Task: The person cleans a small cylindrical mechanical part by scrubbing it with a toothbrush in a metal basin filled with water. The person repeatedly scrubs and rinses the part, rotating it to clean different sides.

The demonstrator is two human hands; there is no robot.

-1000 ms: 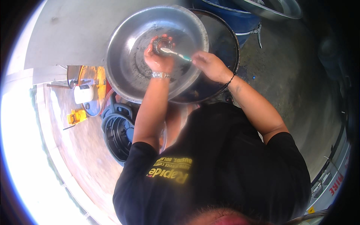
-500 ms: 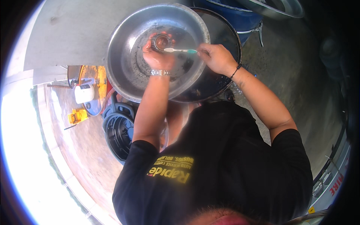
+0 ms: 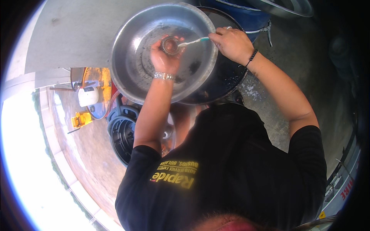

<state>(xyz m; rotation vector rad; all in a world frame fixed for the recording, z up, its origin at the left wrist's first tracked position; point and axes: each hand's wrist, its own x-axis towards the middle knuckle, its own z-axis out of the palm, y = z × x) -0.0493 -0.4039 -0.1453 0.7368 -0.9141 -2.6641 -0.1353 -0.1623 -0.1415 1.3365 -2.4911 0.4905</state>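
Above a concrete floor (image 3: 277, 119), a metal basin (image 3: 126, 50) overlaps a dark round container (image 3: 230, 75). Over the basin, the left grip (image 3: 165, 61) cradles a round part (image 3: 164, 48); the right grip (image 3: 234, 44) pinches a toothbrush (image 3: 193, 42), its head at the part's opening.

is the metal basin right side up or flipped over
Right side up: the basin shows its hollow inside, with the left hand over it holding a ring-shaped part.

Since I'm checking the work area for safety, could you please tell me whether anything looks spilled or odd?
Pale splashes spot the grey floor right of the basin, perhaps spilled liquid, though its kind is unclear. Dark smears also mark the basin's inside.
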